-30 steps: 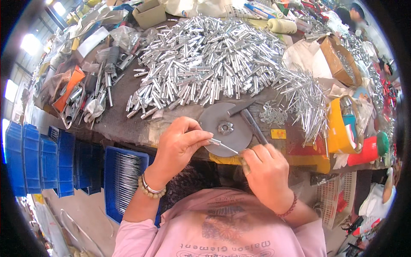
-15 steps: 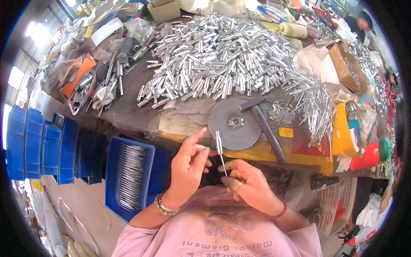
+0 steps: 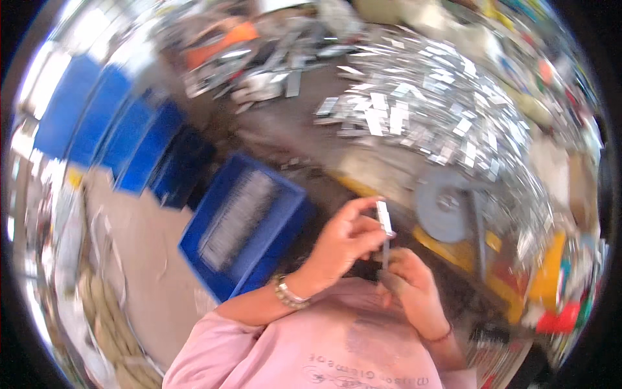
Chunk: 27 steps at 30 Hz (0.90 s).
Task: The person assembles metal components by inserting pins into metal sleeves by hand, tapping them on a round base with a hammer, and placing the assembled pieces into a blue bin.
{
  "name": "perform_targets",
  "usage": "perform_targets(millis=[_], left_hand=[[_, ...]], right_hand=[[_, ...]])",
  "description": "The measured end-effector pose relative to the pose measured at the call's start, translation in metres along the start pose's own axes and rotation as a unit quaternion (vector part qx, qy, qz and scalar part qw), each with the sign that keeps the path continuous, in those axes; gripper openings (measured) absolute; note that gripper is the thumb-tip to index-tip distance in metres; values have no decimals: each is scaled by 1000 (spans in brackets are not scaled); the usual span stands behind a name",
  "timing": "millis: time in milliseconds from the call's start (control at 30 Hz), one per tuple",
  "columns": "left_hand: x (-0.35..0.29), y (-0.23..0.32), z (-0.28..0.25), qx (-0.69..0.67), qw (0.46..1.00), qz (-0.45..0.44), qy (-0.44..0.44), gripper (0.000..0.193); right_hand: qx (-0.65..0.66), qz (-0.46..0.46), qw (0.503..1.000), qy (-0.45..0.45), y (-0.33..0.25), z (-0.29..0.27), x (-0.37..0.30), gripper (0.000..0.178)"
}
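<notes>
A slim silver metal rod [image 3: 384,219], wider at its upper part and thin below, stands nearly upright between my hands. My left hand [image 3: 343,243] is closed on its wider part with thumb and fingers. Around the thin lower end, the fingers of my right hand [image 3: 414,280] are closed, though motion blurs them. To the left of my left hand is a blue bin [image 3: 295,194] with a row of similar silver rods [image 3: 238,220] inside.
Silver metal pieces [image 3: 414,97] lie heaped on the workbench. A grey disc [image 3: 431,201] and a hammer [image 3: 479,233] rest near its yellow edge [image 3: 453,256]. Stacked blue bins [image 3: 120,129] stand at the left, and an orange object [image 3: 227,42] lies among tools.
The view has swung left, so the bench appears tilted and blurred and the blue bin sits closer to mid-picture. My left hand, apart from the rod before, now grips its wider part.
</notes>
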State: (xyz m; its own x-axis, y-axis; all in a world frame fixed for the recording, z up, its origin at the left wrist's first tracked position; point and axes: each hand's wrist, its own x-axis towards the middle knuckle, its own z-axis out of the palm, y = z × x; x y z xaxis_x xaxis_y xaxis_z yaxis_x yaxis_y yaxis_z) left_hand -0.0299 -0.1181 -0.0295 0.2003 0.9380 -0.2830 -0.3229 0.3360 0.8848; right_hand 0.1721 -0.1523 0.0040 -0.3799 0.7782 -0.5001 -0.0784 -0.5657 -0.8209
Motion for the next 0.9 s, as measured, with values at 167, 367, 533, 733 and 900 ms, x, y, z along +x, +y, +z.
perform_targets(millis=[167,367,533,733,900], left_hand=[[-17,-8,-48,-40,999,24,15,59],[-77,-21,-204,219,927,-5,303,59],[-161,-55,-387,450,719,-84,524,43],[-176,-45,-426,384,715,-222,540,24],[-156,-51,-440,415,674,-314,525,21]], right_hand=[[-138,-25,990,12,15,10,12,41],[-191,-17,981,13,36,-6,25,53],[-113,60,991,33,68,-33,44,37],[-145,82,986,28,73,-27,48,34],[-156,74,985,27,70,-25,44,33]])
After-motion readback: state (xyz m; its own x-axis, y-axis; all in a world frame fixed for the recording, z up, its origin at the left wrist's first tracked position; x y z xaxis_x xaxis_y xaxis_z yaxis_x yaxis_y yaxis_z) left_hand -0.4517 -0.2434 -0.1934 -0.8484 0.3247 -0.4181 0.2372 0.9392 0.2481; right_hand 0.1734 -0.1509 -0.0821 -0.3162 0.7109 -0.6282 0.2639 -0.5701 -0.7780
